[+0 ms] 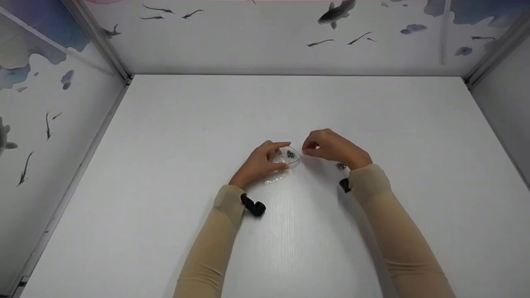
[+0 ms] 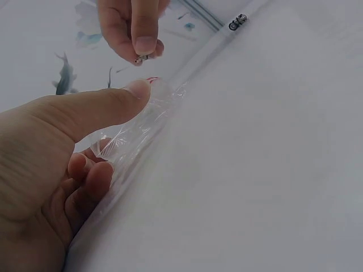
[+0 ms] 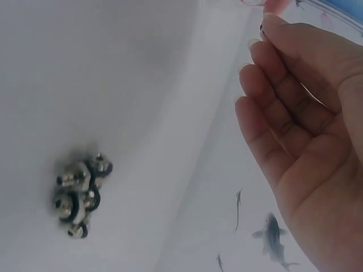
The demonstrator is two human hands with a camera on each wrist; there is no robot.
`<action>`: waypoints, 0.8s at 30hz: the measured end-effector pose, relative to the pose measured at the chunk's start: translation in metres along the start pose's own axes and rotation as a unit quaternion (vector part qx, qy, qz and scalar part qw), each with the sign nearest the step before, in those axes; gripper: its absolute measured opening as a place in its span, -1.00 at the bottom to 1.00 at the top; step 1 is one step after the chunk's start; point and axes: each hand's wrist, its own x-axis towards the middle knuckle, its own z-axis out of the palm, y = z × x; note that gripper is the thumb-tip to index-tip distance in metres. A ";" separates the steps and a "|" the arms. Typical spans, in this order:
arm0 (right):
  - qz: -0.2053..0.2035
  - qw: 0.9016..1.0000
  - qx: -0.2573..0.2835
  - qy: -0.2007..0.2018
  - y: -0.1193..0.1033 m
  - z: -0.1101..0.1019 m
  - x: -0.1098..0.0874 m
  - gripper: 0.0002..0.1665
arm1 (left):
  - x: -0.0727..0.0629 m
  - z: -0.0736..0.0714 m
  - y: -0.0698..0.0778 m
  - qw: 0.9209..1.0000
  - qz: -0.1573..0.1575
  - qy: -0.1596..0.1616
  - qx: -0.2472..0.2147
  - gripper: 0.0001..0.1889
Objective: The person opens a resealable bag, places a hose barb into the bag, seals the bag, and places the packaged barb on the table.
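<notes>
My left hand [image 1: 258,162] holds a clear plastic zip bag [image 2: 142,130] by its mouth, thumb on one side and fingers on the other, so the mouth gapes. A few small metal pieces [image 1: 290,154] show inside the bag. Just right of that mouth, my right hand [image 1: 334,147] pinches a small shiny metal piece [image 2: 142,58] between thumb and fingertips, mostly covered by them. Below the right wrist, several small silver-and-black metal pieces [image 3: 79,195] lie in a heap on the table.
The white tabletop [image 1: 174,124] meets printed panels [image 1: 248,49] at the back and left and a plain panel [image 1: 501,95] at the right. A black wrist camera [image 1: 254,207] sits on the left sleeve, another [image 1: 344,185] by the right cuff.
</notes>
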 end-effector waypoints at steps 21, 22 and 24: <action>-0.042 0.999 0.015 0.007 -0.013 0.013 0.009 -0.81 | -0.001 0.000 0.000 1.000 0.009 -0.001 -0.015 -0.36; -0.041 0.999 0.014 0.006 -0.013 0.013 0.009 -0.81 | -0.001 0.000 0.000 1.000 0.009 0.000 -0.014 -0.36; -0.038 0.999 0.013 0.003 -0.012 0.013 0.009 -0.80 | 0.000 0.000 0.000 1.000 0.010 0.001 -0.014 -0.36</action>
